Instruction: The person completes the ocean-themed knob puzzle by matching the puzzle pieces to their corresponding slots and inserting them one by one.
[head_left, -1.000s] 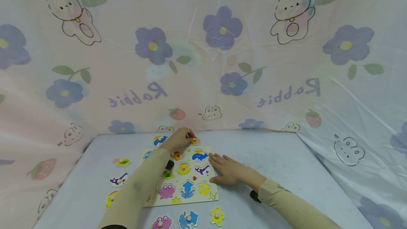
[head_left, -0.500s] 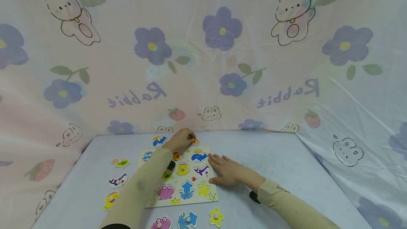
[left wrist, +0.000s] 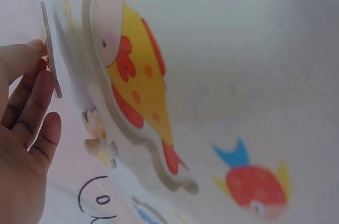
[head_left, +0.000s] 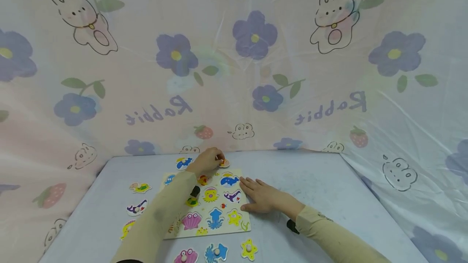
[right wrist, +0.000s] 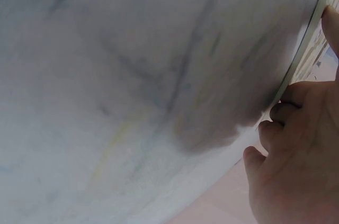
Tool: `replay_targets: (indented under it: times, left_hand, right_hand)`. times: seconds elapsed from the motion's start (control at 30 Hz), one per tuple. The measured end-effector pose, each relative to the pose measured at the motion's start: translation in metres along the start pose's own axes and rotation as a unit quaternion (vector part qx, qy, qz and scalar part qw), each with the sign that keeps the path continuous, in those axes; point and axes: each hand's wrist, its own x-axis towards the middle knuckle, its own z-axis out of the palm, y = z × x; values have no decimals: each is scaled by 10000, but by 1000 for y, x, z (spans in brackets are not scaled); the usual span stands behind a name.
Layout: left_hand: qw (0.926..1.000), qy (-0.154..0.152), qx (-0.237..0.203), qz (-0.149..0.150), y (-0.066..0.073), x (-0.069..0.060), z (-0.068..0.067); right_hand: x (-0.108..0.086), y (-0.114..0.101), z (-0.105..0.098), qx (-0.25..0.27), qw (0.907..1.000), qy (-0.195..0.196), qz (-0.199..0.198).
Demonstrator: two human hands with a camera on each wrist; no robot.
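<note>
Left wrist cam gives you what the head view partly hides: the fish-shaped slot (left wrist: 140,75), yellow with red fins, near the left hand (head_left: 206,162). That hand's pinching the small fish piece (head_left: 225,163) just past the board (head_left: 204,214)'s far edge; from the wrist it's only a thin edge-on sliver. Right hand (head_left: 262,195) has its fingers stretched out, and its own cam shows them at the board's side. Left sleeve (head_left: 157,218) blocks a good chunk of board. Whale piece (head_left: 184,163) sits left of the left hand, starfish piece (head_left: 249,249) on the near side of the right.
</note>
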Motion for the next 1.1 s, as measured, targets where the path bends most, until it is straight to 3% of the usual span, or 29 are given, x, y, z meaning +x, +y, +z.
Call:
replay_targets:
  times: [0.23,0.4,0.67,0.87,1.1]
  left_hand:
    - [9995,9,312,103,10,-15,-7]
    - [9969,41,686,382,9,-23,-13]
    - [9908,-21,843,1055,-2,-43,-24]
    - [9887,-37,922,1184,-10,-61,-27]
    - [9899,-4,1010,994,-22,-73,-28]
  right_hand:
    - [-2,-1,-2,120,9999,-26,-6]
    - [-1,-1,-1,132,9999,37,-8]
    - [2,2,5,134,9999,12,22]
    - [1,2,5,129,9999,41,51]
    - [-2,-2,0,175,9998,98,-4]
